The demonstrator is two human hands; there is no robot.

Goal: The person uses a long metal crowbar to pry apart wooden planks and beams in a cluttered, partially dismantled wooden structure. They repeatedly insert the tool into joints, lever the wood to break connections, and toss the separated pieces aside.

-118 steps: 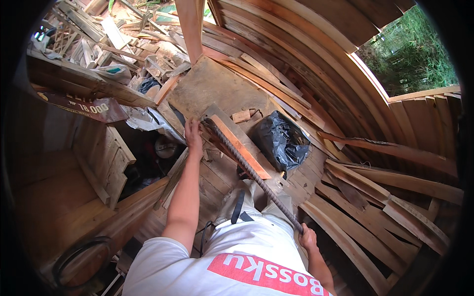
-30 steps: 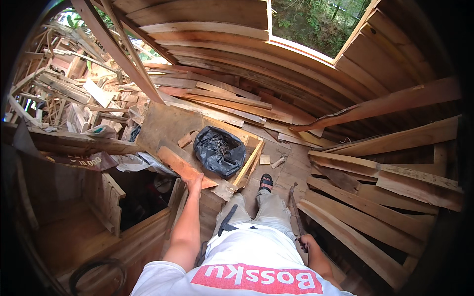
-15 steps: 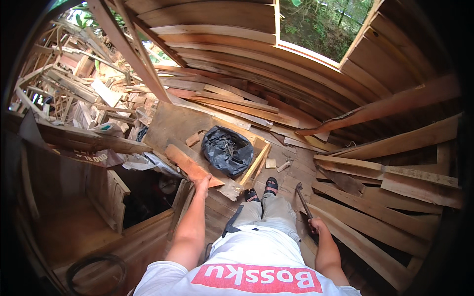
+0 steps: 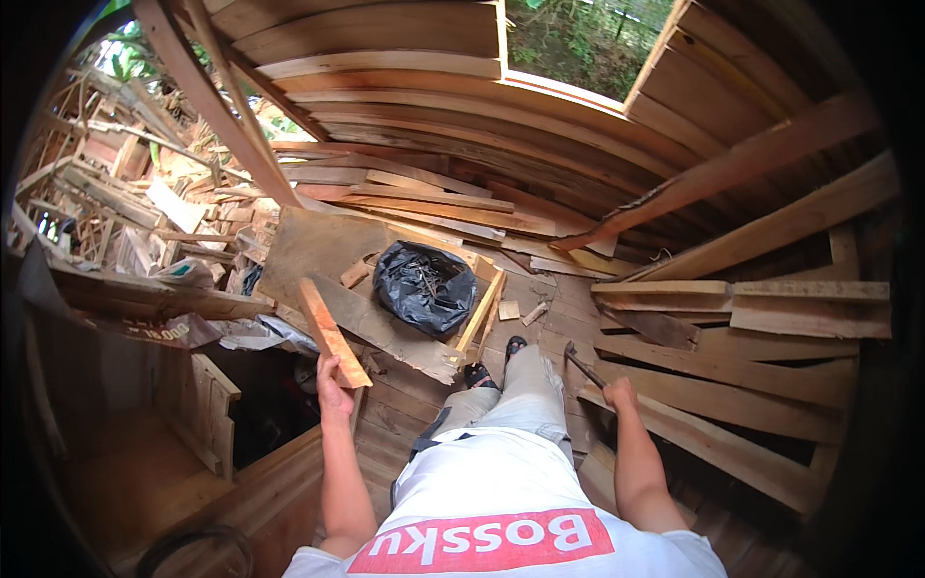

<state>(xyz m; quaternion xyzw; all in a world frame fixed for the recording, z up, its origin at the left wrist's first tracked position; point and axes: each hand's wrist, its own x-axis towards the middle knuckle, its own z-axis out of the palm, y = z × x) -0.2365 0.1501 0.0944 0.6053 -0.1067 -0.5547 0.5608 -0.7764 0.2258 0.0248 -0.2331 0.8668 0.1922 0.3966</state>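
My left hand (image 4: pixel 333 391) is closed around the near end of a short reddish-brown wooden board (image 4: pixel 332 332), holding it tilted by the left edge of a worn wooden panel (image 4: pixel 310 255). In my right hand (image 4: pixel 620 393), low on the right, is a dark long-handled tool (image 4: pixel 584 365) with a short bent head; whether it is a hammer or a pry bar I cannot tell. Ahead of me, an open black plastic bag (image 4: pixel 424 289) sits in a wooden frame beside the panel, with thin dark pieces inside. A small wood block (image 4: pixel 356 275) lies left of the bag.
Long planks (image 4: pixel 732 390) lean and lie along the right. More boards (image 4: pixel 434 199) are stacked beneath the plank wall. Broken timber (image 4: pixel 116 193) heaps up at the far left. A dark opening (image 4: pixel 275 405) gapes at the near left. Wood scraps (image 4: pixel 509 309) lie on the floor.
My left hand has shifted left with the board, which now stands steeper. The tool has swung up slightly in my right hand. The whole view has shifted a little.
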